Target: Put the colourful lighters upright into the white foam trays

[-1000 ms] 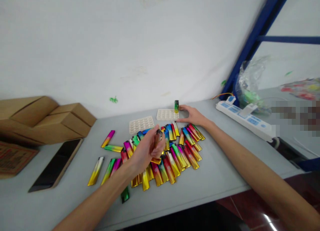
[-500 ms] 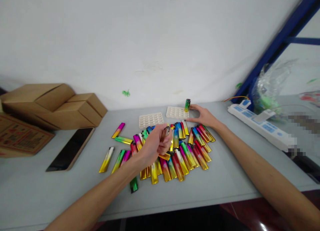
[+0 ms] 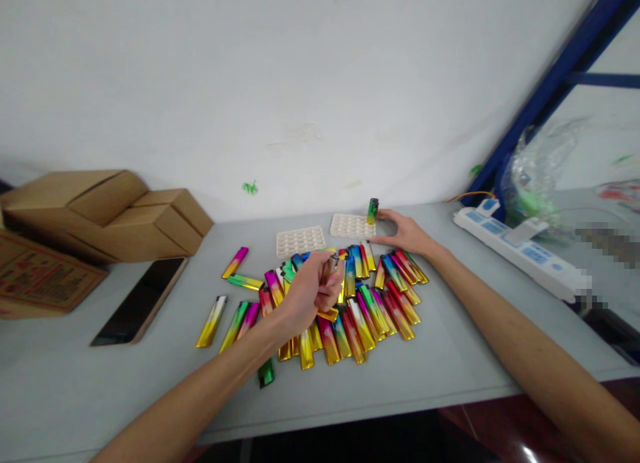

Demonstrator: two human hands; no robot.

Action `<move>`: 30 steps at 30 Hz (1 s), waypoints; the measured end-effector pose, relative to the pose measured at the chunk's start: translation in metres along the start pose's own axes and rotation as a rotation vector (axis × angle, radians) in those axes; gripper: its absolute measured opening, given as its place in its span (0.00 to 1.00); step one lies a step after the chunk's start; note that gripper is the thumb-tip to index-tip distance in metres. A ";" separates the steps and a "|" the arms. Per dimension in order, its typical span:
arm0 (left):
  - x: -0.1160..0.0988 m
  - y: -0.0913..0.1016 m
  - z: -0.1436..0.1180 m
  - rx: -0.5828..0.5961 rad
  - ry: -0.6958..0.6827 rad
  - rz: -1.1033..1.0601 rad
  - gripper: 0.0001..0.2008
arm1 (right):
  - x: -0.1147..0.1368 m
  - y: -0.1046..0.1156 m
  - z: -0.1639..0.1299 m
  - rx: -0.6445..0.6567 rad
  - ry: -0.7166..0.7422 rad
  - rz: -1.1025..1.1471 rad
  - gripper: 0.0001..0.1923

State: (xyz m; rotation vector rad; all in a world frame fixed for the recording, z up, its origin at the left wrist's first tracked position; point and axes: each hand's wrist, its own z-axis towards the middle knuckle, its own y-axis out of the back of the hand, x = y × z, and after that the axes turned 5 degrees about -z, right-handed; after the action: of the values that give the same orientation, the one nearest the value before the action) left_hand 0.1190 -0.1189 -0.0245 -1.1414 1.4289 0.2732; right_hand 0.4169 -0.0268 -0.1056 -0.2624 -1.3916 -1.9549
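My left hand is closed around a lighter above the middle of a pile; its metal top shows by the thumb and its gold end below the fingers. A green and gold lighter stands upright at the right end of the right white tray, a moulded tray with rows of small hollows. My right hand is at that end, thumb and forefinger spread apart around the tray's corner, close beside the standing lighter. Many shiny multicoloured lighters lie heaped beneath and around my left hand.
Left of the first tray sits a second white tray. A phone and brown cardboard boxes occupy the left side. On the right are a white power strip and clear plastic wrap. A wall rises behind the table.
The whole view has shifted very slightly. Both hands keep practically the same pose, and the lighters and trays stay where they were.
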 end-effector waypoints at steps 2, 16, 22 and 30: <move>0.000 -0.001 -0.001 0.003 -0.002 0.001 0.21 | 0.000 0.000 0.000 -0.004 -0.002 0.005 0.39; -0.017 0.000 0.005 0.015 -0.126 -0.052 0.19 | 0.002 -0.003 0.002 -0.030 0.023 -0.005 0.38; -0.035 0.009 0.048 -0.008 -0.247 0.142 0.17 | 0.003 -0.004 0.004 -0.026 0.033 0.018 0.39; -0.031 0.014 0.143 -0.203 -0.566 0.431 0.19 | 0.004 -0.003 0.007 -0.040 0.084 0.062 0.37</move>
State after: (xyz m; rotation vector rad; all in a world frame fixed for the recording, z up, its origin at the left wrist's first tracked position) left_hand 0.1921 0.0081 -0.0393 -0.8077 1.1342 0.9834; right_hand 0.4103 -0.0222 -0.1033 -0.2359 -1.2774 -1.9222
